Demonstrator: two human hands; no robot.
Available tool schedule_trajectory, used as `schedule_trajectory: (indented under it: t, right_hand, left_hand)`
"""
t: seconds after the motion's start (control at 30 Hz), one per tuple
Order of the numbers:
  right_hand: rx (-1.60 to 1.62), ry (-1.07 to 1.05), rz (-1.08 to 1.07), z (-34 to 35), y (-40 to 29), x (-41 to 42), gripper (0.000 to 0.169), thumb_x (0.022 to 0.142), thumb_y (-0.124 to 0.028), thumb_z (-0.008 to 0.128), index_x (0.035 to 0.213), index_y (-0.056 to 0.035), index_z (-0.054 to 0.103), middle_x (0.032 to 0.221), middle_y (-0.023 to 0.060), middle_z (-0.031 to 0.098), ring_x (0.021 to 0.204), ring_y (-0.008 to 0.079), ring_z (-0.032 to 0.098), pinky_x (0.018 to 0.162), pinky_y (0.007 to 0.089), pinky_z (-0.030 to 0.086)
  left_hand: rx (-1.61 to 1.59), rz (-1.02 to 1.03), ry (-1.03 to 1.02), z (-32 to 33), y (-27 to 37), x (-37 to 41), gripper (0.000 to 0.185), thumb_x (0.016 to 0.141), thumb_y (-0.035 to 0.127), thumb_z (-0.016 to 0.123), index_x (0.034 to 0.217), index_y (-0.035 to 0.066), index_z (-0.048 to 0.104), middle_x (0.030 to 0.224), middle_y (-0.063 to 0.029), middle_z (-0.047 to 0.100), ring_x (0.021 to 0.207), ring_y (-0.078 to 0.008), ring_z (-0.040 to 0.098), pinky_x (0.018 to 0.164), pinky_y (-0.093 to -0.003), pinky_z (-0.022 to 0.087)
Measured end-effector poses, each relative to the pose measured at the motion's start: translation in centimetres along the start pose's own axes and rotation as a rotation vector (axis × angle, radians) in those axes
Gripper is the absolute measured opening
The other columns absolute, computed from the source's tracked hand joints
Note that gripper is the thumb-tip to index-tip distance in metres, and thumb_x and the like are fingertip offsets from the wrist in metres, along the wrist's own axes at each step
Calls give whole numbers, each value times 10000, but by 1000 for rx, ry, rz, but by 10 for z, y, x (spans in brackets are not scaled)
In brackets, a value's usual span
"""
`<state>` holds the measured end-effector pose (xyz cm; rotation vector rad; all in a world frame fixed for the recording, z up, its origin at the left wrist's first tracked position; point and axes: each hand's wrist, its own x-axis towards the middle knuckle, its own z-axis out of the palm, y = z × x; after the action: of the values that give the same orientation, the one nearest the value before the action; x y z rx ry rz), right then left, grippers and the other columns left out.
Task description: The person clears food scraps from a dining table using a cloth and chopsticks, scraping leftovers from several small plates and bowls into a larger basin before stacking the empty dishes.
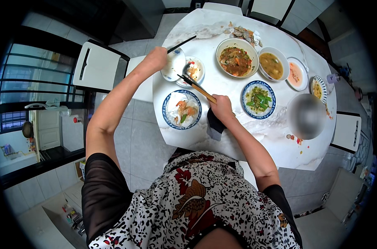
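My left hand [157, 59] is closed around a black chopstick [183, 43] pointing up and to the right. It is at the rim of a white plate [173, 67] with blue flowers; whether it also grips the plate is unclear. This plate overlaps a stack of plates [194, 70] with food scraps. My right hand [221, 107] holds a bundle of chopsticks [204, 92], with wooden-coloured and black parts, and what looks like a dark spoon. Below that hand lies a dark cloth [215, 124]. A blue-rimmed plate of scraps [182, 109] sits to its left.
On the marble-patterned table [226, 140] stand a bowl of reddish food [236, 57], a soup bowl [273, 64], a blue-rimmed plate of greens [259, 99], smaller plates and a can [333, 78]. Shells [243, 33] and scraps lie loose. A round object at the right is blurred. Chairs surround the table.
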<state>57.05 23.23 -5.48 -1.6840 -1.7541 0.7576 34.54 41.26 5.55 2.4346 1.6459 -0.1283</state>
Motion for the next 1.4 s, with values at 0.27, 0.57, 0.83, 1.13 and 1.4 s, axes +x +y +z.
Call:
schedule_trajectory:
  t: [0.27,0.57,0.83,1.13,1.4]
  right_hand:
    - [219,53,162,-24,7,-24,328,833,-269,567,619,-24,602,529,158,548,502,315,557,515,373,429]
    - [308,60,252,-23,3,-39,390,859,-284,557,573,-19,568,455,103,491,417,207,482,454,323,378]
    - [337,41,341,-27,-4,-63,390,868,-262,553,566,-16,558,439,61,477,404,147,459,430,292,352]
    - [365,81,381,-27,-8,-56,408,873,-276,559,559,-15,554,440,46,475,405,124,448,418,277,344]
    - [433,36,410,-13,-5,-54,410,873,-287,561,558,-24,560,443,28,477,416,109,446,423,267,346]
  left_hand:
    - [-28,-39,79,13,-32,-8,158,690,7,527,729,-127,601,767,-326,573,778,-432,596,701,-438,495]
    - [-1027,-761,59,91,-122,20,165,737,-73,403,792,-103,555,596,-168,567,447,-170,532,332,-296,276]
    - [-1294,-829,50,138,-95,57,115,761,-42,410,747,-52,524,608,-147,576,414,-136,486,331,-276,266]
    - [-1433,-652,-378,127,-70,27,471,837,442,593,901,-20,524,718,-133,616,387,-28,294,301,-167,199]
    - [-1500,-470,-551,147,-42,4,255,801,217,663,896,53,493,611,-12,480,404,-28,327,301,-168,189]
